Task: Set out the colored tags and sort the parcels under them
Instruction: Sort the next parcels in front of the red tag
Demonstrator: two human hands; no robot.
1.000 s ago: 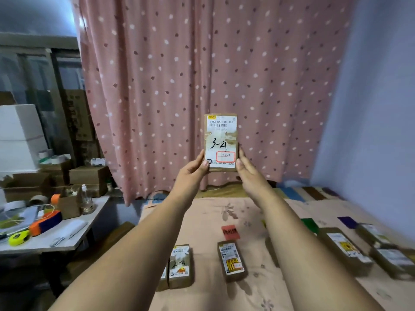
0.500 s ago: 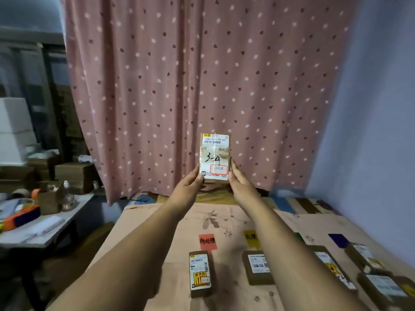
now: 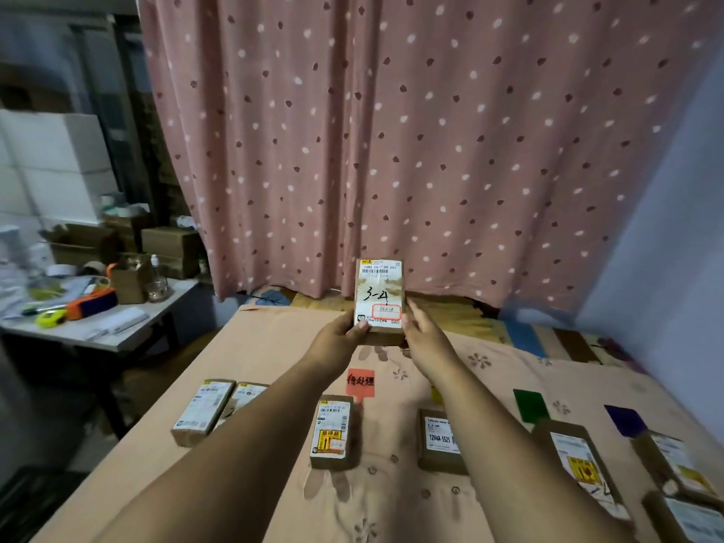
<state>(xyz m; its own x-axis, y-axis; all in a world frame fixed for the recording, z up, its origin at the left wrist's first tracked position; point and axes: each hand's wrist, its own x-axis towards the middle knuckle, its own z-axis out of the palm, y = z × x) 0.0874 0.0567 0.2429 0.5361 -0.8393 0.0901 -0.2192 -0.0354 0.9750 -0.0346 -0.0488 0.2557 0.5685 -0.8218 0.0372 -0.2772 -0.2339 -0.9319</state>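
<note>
I hold a brown parcel (image 3: pixel 379 297) upright in front of me, its white label marked "3-4" facing me. My left hand (image 3: pixel 340 335) grips its lower left edge and my right hand (image 3: pixel 421 334) holds its lower right edge. Below, on the peach cloth, lie a red tag (image 3: pixel 360 382), a yellow tag (image 3: pixel 436 394) mostly hidden by my right arm, a green tag (image 3: pixel 529 405) and a blue tag (image 3: pixel 625 421). Parcels lie under them: one under red (image 3: pixel 333 433), one under yellow (image 3: pixel 440 438), one under green (image 3: pixel 580 462), others under blue (image 3: pixel 676 464).
Two loose parcels (image 3: pixel 207 409) lie at the cloth's left edge. A grey side table (image 3: pixel 117 327) at the left carries cardboard boxes, a bottle, a tape measure and an orange tool. A pink dotted curtain (image 3: pixel 391 131) hangs behind the bed.
Both hands have lowered the parcel from in front of the curtain toward the cloth. The view has tilted down, so more parcels and tags show.
</note>
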